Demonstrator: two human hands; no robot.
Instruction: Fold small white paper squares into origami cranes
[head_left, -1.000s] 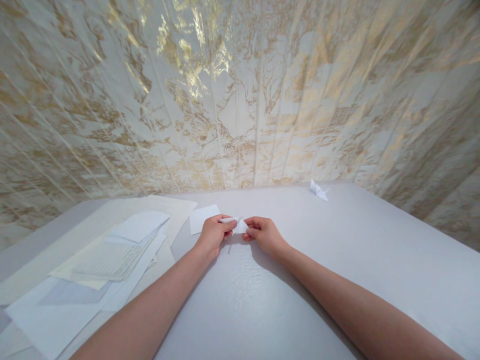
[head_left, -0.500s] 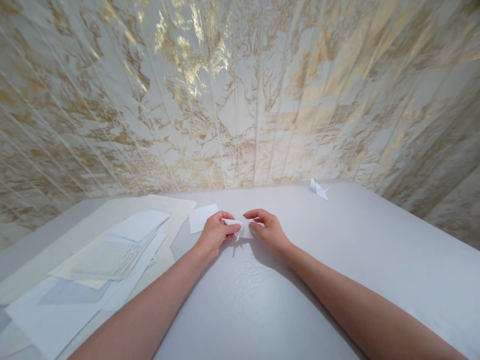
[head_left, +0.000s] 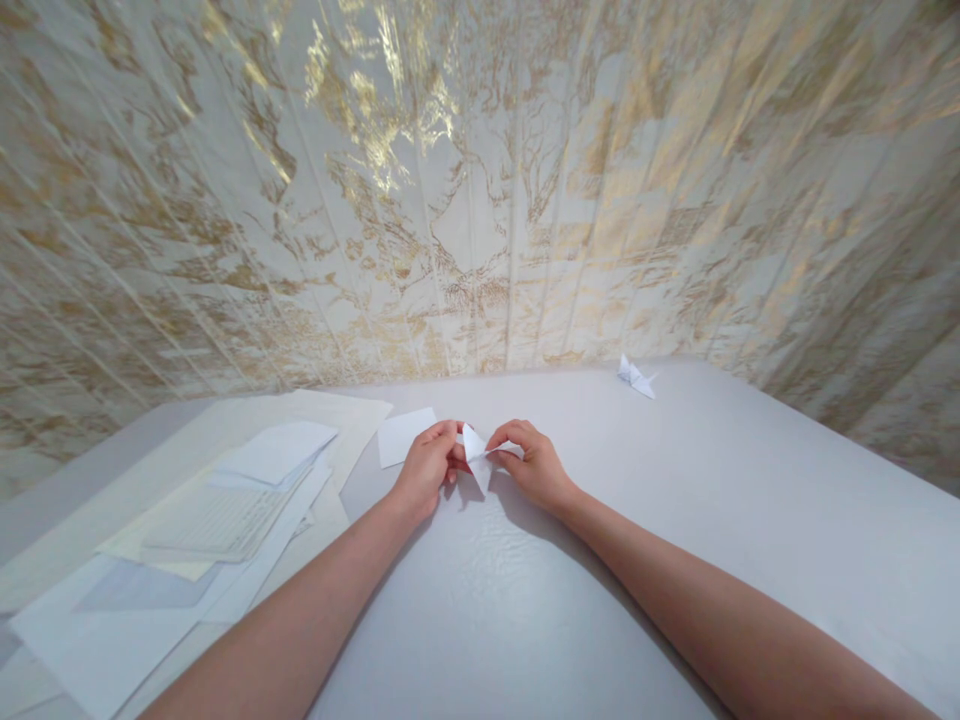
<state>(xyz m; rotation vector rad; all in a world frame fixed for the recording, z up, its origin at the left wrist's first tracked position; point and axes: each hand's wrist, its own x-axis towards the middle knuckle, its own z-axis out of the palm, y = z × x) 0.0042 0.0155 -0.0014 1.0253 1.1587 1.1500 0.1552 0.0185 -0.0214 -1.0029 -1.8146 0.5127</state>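
A small white origami crane [head_left: 476, 458] is held between my two hands above the middle of the table, its pointed flaps standing out up and down. My left hand [head_left: 426, 462] is closed on its left side; the fingertips behind the paper are partly hidden. From the right, my right hand [head_left: 536, 465] pinches the other end between thumb and forefinger. A second folded white paper crane [head_left: 637, 377] rests apart on the table at the far right. Just behind my left hand lies a flat white piece of paper [head_left: 403, 436].
A spread of papers [head_left: 255, 600] covers the table's left side, including a lined or printed sheet [head_left: 210, 520] and a folded white sheet [head_left: 277, 450]. Behind the pale table [head_left: 480, 630] hangs a white and gold patterned curtain [head_left: 480, 200].
The crane between my hands has turned, so its pointed flaps now face me. My right thumb and forefinger have closed on its right end.
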